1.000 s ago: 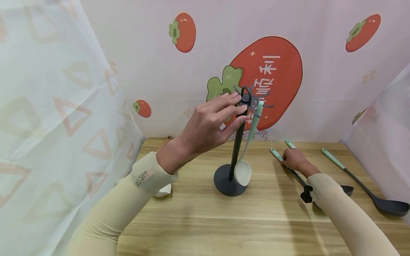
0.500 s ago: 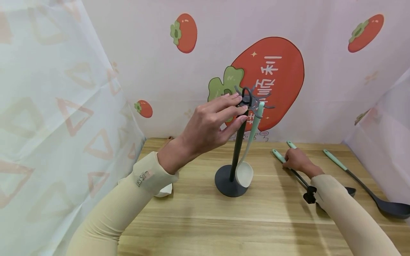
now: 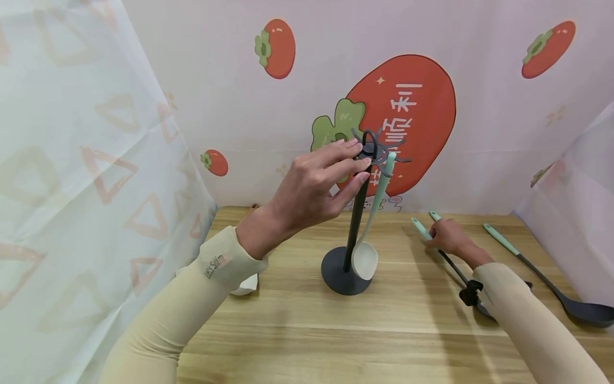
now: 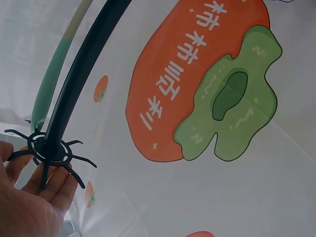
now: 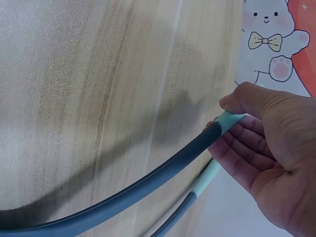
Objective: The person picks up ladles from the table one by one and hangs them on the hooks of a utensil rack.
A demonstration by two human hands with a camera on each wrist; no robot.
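A black utensil stand (image 3: 355, 224) stands upright on its round base, with a ring of hooks on top. My left hand (image 3: 312, 181) grips that hook ring between thumb and fingers. From one hook hangs a ladle (image 3: 365, 261) with a pale bowl and mint handle. To the right, my right hand (image 3: 450, 236) pinches a utensil with a mint handle (image 3: 421, 228) and dark shaft (image 5: 163, 173) near where the two join. Its dark head is partly hidden by the right sleeve. Another mint-handled utensil (image 5: 207, 177) lies just beyond it, mostly covered by hand and arm.
A dark ladle (image 3: 587, 313) with a mint handle lies on the wooden table (image 3: 307, 341) at the far right. Behind the left forearm a white object (image 3: 246, 286) partly shows. Printed cloth walls (image 3: 230, 106) enclose the back and sides.
My right hand has shifted slightly right, and the held utensil's handle end has moved right and a little up. The left hand keeps its place on the stand.
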